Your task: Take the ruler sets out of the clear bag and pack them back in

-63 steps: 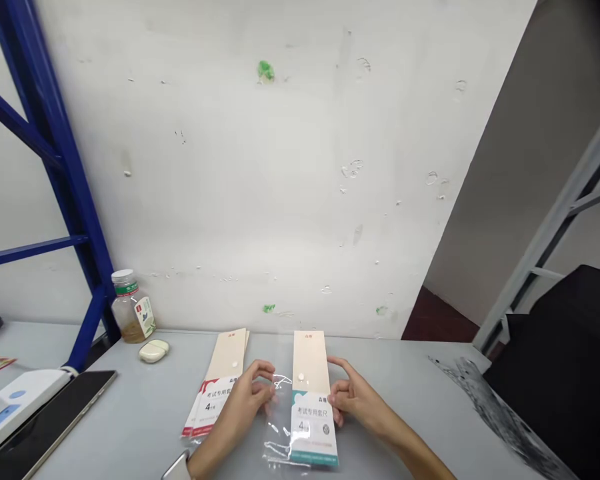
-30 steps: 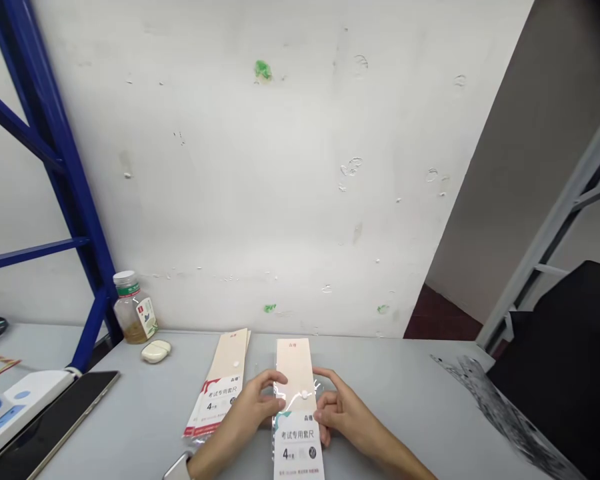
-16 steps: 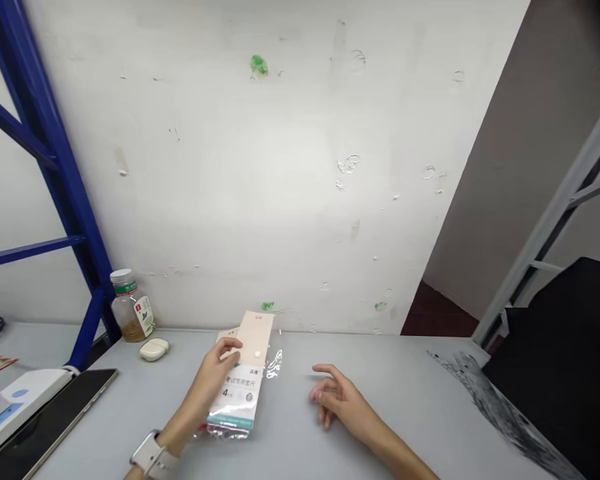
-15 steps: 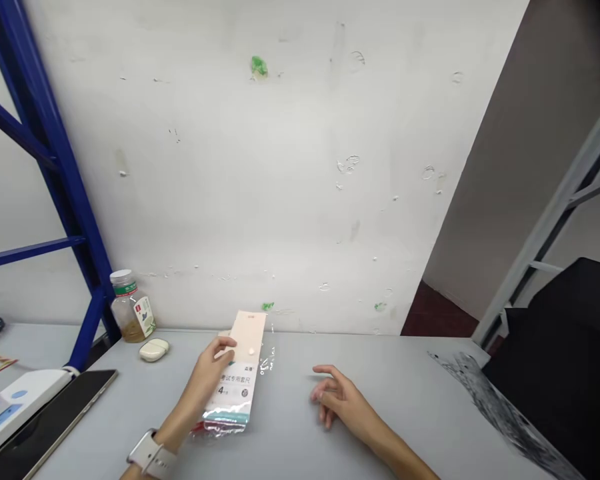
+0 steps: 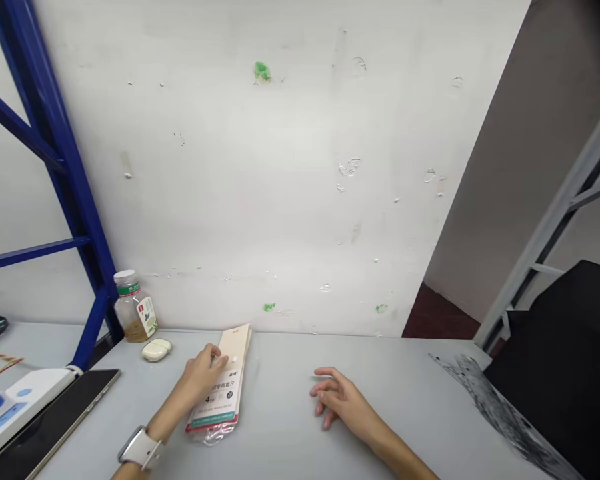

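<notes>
A flat packaged ruler set, with a pale card, printed writing, a teal and red lower band and clear plastic, lies at a slant left of the middle of the table. What looks like at least one more such packet shows under its right edge. My left hand, with a white watch on the wrist, is at the packet's left edge, thumb and forefinger closed over it; the other fingers are partly hidden. My right hand hovers to the right with loosely bent, spread fingers and nothing in them.
A clear jar with a white lid and a cream earbud case stand at the back left. A dark phone or tablet lies beside a white power strip. Blue frame rises left; black cloth lies right.
My left hand has moved left and slightly down with the packet, which now lies flatter on the table over its neighbour. My right hand has barely moved.
</notes>
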Demonstrator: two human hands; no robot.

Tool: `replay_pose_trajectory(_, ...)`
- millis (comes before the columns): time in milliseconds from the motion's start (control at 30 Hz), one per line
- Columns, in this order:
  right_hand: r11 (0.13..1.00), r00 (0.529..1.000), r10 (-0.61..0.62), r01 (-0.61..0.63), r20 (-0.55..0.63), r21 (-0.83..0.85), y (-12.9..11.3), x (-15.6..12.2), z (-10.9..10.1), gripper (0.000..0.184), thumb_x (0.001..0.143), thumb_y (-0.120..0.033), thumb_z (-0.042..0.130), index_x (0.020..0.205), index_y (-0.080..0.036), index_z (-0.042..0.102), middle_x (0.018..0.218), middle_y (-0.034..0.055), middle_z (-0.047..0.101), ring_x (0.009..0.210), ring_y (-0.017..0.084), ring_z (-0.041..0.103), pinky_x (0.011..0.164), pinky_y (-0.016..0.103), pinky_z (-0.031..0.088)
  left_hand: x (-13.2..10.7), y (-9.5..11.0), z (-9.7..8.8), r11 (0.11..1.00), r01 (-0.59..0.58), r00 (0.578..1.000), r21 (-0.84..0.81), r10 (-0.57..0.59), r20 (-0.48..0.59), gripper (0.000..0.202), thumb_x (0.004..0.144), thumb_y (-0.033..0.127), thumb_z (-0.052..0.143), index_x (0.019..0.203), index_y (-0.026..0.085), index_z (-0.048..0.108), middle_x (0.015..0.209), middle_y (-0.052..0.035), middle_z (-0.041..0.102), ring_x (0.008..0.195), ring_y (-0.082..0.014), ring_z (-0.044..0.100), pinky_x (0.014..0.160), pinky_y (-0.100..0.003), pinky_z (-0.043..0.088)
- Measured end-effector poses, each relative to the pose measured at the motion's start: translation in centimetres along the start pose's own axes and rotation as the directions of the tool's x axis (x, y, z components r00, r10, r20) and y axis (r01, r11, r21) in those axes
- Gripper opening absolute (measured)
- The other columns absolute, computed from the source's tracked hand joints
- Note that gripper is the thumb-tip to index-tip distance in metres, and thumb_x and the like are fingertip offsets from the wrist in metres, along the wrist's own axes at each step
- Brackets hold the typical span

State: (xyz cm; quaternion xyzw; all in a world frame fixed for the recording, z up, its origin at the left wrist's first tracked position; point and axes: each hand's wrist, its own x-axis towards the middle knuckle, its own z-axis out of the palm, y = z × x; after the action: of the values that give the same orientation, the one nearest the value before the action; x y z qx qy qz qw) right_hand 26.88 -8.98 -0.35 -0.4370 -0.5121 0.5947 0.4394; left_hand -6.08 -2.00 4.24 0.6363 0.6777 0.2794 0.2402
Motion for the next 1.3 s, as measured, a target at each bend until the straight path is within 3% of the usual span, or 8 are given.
replay_pose_trajectory(167,0.999,0.999,0.036,-0.036,-0.012,0.011,-1.0,-0.6,0.5,0.049,0.077,-0.046,0.070,0.117,-0.022,0.055,0.115,0.0111,0.063,0.090,0.022,0.067,0.075,0.039,0.058,-0.8,1.2,1.6,0.979,-0.001,0.975,-0.202,0.045,0.215,0.036,0.078,0.057,0.050,0.091,0.023,0.049,0.077,-0.0022,0.068,0.078,-0.0256,0.064,0.074,-0.036,0.048)
replay_pose_trajectory(300,1.000,1.000,-0.009,0.009,-0.022,-0.009,-1.2,-0.8,1.0,0.047,0.078,-0.051,0.070,0.117,-0.026,0.058,0.134,0.0105,0.058,0.120,0.026,0.057,0.102,0.042,0.047,-1.9,2.6,3.9,0.909,-0.033,0.936,-0.416,0.174,0.306,0.043,0.071,0.057,0.061,0.096,0.022,0.053,0.105,-0.0092,0.068,0.109,-0.0289,0.060,0.091,-0.039,0.046)
replay_pose_trajectory(400,0.998,0.997,-0.042,0.039,-0.069,-0.042,-0.7,-0.5,1.4,0.058,0.075,-0.055,0.071,0.123,-0.025,0.056,0.144,0.0098,0.049,0.135,0.027,0.044,0.113,0.042,0.036,-2.6,3.8,5.4,0.872,-0.024,0.914,-0.489,0.218,0.343,0.040,0.073,0.053,0.064,0.098,0.023,0.056,0.119,-0.0094,0.065,0.125,-0.0302,0.050,0.102,-0.040,0.040)
replay_pose_trajectory(533,0.997,0.994,-0.016,0.007,-0.112,-0.078,0.2,0.0,1.3,0.077,0.071,-0.060,0.071,0.135,-0.023,0.048,0.153,0.0131,0.038,0.139,0.029,0.038,0.115,0.043,0.033,-2.9,5.1,6.5,0.853,0.009,0.919,-0.521,0.199,0.342,0.037,0.074,0.050,0.065,0.098,0.022,0.057,0.121,-0.0103,0.063,0.127,-0.0303,0.049,0.104,-0.041,0.040)
replay_pose_trajectory(767,0.993,0.998,-0.025,0.019,-0.051,-0.115,0.8,0.1,0.4,0.076,0.078,-0.051,0.068,0.142,-0.022,0.042,0.156,0.0118,0.033,0.140,0.028,0.038,0.116,0.043,0.032,-2.7,5.4,7.0,0.841,0.016,0.933,-0.541,0.182,0.310,0.035,0.076,0.047,0.059,0.100,0.022,0.055,0.114,-0.0090,0.064,0.114,-0.0274,0.057,0.096,-0.038,0.043)
replay_pose_trajectory(900,0.985,0.997,-0.073,0.068,-0.026,-0.156,0.7,0.1,0.3,0.069,0.082,-0.050,0.063,0.142,-0.024,0.041,0.152,0.0109,0.039,0.138,0.026,0.040,0.115,0.043,0.032,-2.1,5.3,7.6,0.869,0.006,0.942,-0.495,0.161,0.294,0.033,0.075,0.043,0.057,0.100,0.021,0.054,0.109,-0.0088,0.065,0.107,-0.0270,0.060,0.091,-0.038,0.046)
replay_pose_trajectory(1067,0.970,0.989,-0.128,0.108,-0.078,-0.216,0.4,0.0,0.6,0.068,0.085,-0.056,0.057,0.142,-0.023,0.041,0.145,0.0129,0.048,0.136,0.025,0.043,0.114,0.042,0.034,-1.3,5.2,8.0,0.891,-0.020,0.954,-0.453,0.153,0.258,0.042,0.073,0.048,0.058,0.105,0.020,0.052,0.105,-0.0090,0.062,0.105,-0.0268,0.059,0.092,-0.037,0.045)
replay_pose_trajectory(1300,0.969,0.974,-0.136,0.093,-0.182,-0.227,-0.4,2.0,-0.2,0.066,0.084,-0.065,0.052,0.138,-0.028,0.048,0.149,0.0076,0.046,0.138,0.026,0.040,0.115,0.044,0.031,-1.4,5.2,8.1,0.939,-0.035,0.966,-0.342,0.120,0.230,0.046,0.077,0.047,0.053,0.115,0.019,0.051,0.110,-0.0101,0.055,0.113,-0.0296,0.051,0.096,-0.039,0.041)
